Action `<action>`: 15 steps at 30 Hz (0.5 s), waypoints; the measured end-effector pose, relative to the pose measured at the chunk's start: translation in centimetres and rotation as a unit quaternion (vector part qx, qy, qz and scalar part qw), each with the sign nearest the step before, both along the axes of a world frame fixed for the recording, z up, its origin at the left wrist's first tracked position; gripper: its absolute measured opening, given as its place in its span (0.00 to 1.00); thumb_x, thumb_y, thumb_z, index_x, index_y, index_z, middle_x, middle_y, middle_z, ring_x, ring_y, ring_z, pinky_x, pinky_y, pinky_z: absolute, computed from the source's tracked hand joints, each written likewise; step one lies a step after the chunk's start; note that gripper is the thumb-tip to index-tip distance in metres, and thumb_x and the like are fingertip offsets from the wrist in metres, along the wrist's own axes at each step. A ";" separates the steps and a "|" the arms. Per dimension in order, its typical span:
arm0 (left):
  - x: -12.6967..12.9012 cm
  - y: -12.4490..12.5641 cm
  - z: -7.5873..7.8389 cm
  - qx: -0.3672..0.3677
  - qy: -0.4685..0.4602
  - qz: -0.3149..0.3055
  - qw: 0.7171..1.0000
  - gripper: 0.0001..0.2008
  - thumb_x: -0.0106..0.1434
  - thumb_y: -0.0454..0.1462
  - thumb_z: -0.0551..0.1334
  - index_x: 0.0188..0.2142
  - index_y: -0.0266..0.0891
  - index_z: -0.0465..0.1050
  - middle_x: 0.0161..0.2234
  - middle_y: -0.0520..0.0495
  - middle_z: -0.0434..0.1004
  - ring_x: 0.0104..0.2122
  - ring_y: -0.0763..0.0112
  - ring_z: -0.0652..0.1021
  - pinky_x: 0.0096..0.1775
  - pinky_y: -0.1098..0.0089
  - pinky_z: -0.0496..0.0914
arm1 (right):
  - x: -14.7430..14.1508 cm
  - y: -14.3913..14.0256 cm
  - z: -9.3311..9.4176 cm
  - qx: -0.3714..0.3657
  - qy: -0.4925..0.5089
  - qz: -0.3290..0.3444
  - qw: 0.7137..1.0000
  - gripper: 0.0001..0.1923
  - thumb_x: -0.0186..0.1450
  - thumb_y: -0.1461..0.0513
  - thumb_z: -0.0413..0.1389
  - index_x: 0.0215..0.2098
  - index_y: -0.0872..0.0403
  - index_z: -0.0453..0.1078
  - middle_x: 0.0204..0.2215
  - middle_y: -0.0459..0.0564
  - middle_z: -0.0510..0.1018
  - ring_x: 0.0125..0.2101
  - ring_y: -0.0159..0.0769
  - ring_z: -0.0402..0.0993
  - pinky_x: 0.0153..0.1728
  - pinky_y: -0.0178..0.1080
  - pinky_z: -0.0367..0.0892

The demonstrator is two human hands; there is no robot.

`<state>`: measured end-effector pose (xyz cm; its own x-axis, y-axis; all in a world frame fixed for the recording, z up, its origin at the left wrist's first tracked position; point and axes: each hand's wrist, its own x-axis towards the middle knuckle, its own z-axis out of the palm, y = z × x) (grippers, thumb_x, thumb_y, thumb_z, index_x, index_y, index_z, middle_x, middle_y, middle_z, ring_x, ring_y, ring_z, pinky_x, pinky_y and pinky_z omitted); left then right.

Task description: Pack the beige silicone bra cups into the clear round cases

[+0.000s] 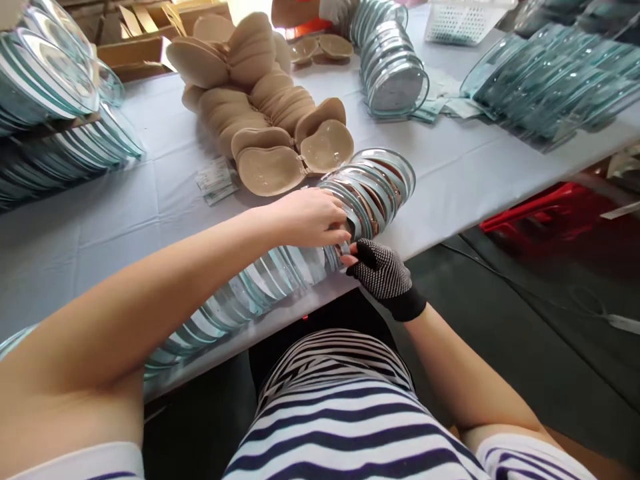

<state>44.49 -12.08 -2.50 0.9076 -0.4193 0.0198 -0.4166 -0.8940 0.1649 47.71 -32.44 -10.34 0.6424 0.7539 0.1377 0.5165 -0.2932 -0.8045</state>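
Note:
My bare left hand [316, 217] reaches over a row of clear plastic cases, its fingers bent round the edge of one clear plastic case [353, 217]. My right hand [384, 270], in a black-and-white dotted glove with bare fingertips, meets it at the near side of the row. The right fingertips are pinched together at a small pale piece that is too small to name. Beyond the fingers, cases with beige contents [383, 183] stand in line. Under my left forearm run more clear cases [255, 287]. Just behind the left hand lie stacked beige bra cups [273, 170].
Small printed labels [217, 180] lie on the covered table [170, 230]. More cases stand in stacks at left [50, 100], back [397, 80] and right [555, 80]. A white basket [465, 23] and a co-worker's gloved hand [337, 12] are at the back. Red plastic [545, 213] shows below the table.

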 end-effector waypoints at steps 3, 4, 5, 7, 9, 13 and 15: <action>0.3 -0.2 0.3 0.060 -0.049 -0.002 0.997 0.15 0.66 0.46 0.57 0.30 0.39 0.75 0.33 0.45 0.78 0.37 0.63 0.76 0.45 0.61 0.67 | -0.3 -0.5 1.3 -0.108 -0.216 -0.017 0.970 0.14 0.69 0.54 0.52 0.36 0.53 0.74 0.30 0.50 0.82 0.28 0.35 0.77 0.26 0.34 0.59; 0.3 -0.2 0.3 0.074 -0.074 -0.017 0.994 0.15 0.66 0.46 0.57 0.31 0.39 0.75 0.33 0.44 0.78 0.38 0.61 0.76 0.46 0.59 0.66 | 0.1 -0.8 2.2 -0.145 -0.259 -0.007 0.955 0.15 0.70 0.52 0.51 0.35 0.52 0.74 0.29 0.49 0.82 0.25 0.35 0.76 0.25 0.35 0.56; 0.3 -0.1 0.3 0.083 -0.100 -0.035 0.991 0.15 0.67 0.46 0.57 0.33 0.39 0.75 0.35 0.43 0.79 0.40 0.59 0.76 0.48 0.57 0.66 | 0.9 -1.0 3.3 -0.170 -0.290 0.006 0.942 0.18 0.71 0.51 0.50 0.33 0.52 0.74 0.27 0.48 0.81 0.23 0.34 0.74 0.24 0.35 0.54; 0.0 0.2 0.3 0.086 -0.143 -0.070 0.984 0.14 0.68 0.45 0.56 0.38 0.40 0.76 0.41 0.42 0.78 0.44 0.58 0.75 0.49 0.56 0.65 | 3.7 -0.4 5.9 -0.178 -0.342 0.011 0.923 0.22 0.70 0.48 0.49 0.30 0.52 0.74 0.24 0.49 0.80 0.21 0.34 0.72 0.24 0.36 0.53; -0.4 0.5 0.5 0.078 -0.165 -0.091 0.979 0.13 0.69 0.44 0.55 0.43 0.41 0.75 0.47 0.42 0.77 0.47 0.58 0.74 0.49 0.57 0.65 | 8.0 2.2 8.5 -0.147 -0.389 -0.017 0.909 0.21 0.70 0.50 0.50 0.32 0.55 0.76 0.27 0.52 0.81 0.24 0.35 0.73 0.26 0.35 0.57; -1.4 2.1 1.2 0.043 -0.136 -0.054 0.988 0.14 0.71 0.43 0.53 0.40 0.42 0.76 0.46 0.44 0.78 0.45 0.62 0.76 0.47 0.60 0.67 | 17.3 12.6 10.7 -0.144 -0.389 0.092 0.905 0.15 0.64 0.62 0.56 0.45 0.63 0.76 0.47 0.60 0.80 0.43 0.35 0.77 0.44 0.36 0.65; -1.5 3.9 1.1 -0.019 -0.104 0.019 0.994 0.16 0.72 0.44 0.52 0.42 0.42 0.77 0.47 0.44 0.79 0.45 0.63 0.77 0.47 0.62 0.68 | 20.3 17.6 10.0 -0.148 -0.377 0.145 0.903 0.16 0.57 0.64 0.60 0.43 0.64 0.75 0.53 0.60 0.77 0.46 0.32 0.76 0.47 0.34 0.65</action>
